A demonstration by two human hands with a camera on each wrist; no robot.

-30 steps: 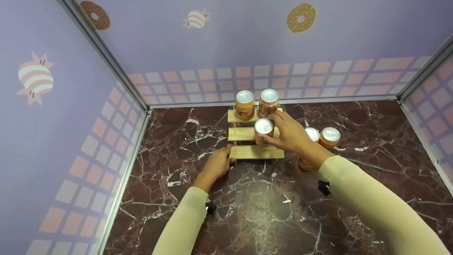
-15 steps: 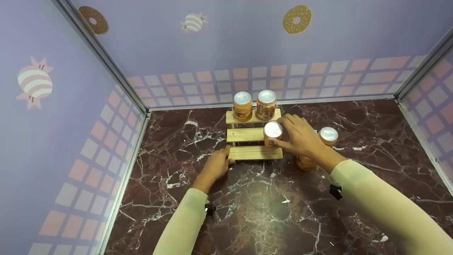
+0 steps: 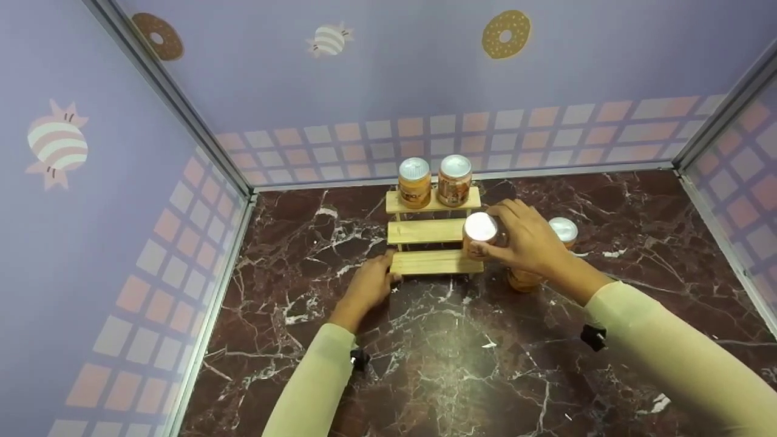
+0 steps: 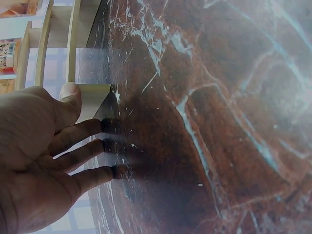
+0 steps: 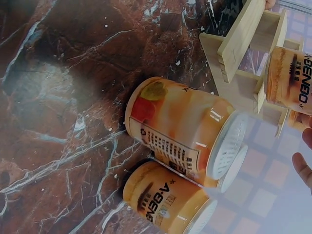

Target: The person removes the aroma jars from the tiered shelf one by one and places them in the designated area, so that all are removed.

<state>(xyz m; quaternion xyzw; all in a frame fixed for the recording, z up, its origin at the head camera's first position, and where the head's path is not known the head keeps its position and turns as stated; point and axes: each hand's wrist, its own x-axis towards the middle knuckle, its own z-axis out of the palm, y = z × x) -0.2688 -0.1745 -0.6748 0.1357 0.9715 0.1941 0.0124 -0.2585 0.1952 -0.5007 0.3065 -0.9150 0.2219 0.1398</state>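
In the head view, a pale wooden three-step rack (image 3: pixel 425 231) stands near the back wall. My right hand (image 3: pixel 528 240) grips an orange jar (image 3: pixel 473 247) with a white lid at the right end of the middle step. The same printed jar (image 5: pixel 288 80) appears in the right wrist view; whether its base touches the step cannot be told. My left hand (image 3: pixel 367 284) holds the left end of the bottom step, thumb in front. In the left wrist view, the other fingers (image 4: pixel 80 156) reach down towards the tabletop. Two jars, one orange (image 3: pixel 414 189) and one brownish (image 3: pixel 454 187), stand on the top step.
Right of the rack, more jars stand close together on the dark marbled table (image 3: pixel 449 364), including a larger one (image 5: pixel 180 126) and a smaller orange one (image 5: pixel 165 195). My right forearm partly hides them in the head view. Purple patterned walls (image 3: pixel 388 73) enclose the table.
My right hand has shifted the jar rightwards and slightly nearer along the middle step to its right end. The left hand has stayed at the rack's left end.
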